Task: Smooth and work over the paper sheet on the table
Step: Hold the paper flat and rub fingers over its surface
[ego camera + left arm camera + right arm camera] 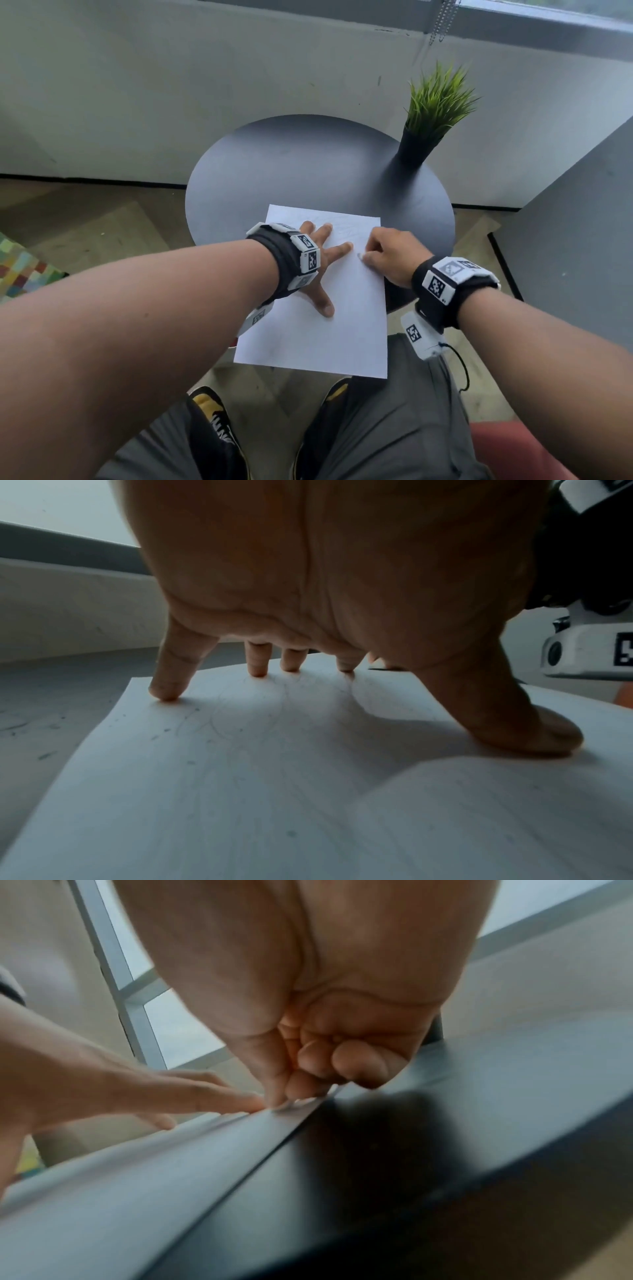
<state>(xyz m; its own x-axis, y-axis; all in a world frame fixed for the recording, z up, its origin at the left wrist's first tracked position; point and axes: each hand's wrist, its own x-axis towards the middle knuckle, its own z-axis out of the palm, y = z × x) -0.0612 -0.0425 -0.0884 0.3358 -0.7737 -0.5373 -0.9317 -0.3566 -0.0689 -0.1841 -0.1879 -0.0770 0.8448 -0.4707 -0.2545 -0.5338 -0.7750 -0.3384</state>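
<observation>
Paper sheet (318,308) lies on the table (308,164), near edge overhanging. Left hand (317,270) spread flat, pinning it; right hand (387,257) curled, pinching something small at the right edge, prob. mid-work. Next: keep the sheet pinned.

Bare forearms, no sleeves. On each wrist a black band (274,263) ringed with white blocks (310,261) bearing black-and-white square markers — same on the right band (442,291). Beneath the right wrist, a white camera pod (419,337) with its own marker and a thin black cable (462,370) looping off it; round dark lens on that pod in the left wrist view (555,653). Grey trousers (394,428). Black shoes (219,425) with yellow panels — white lettering on the left one.
</observation>
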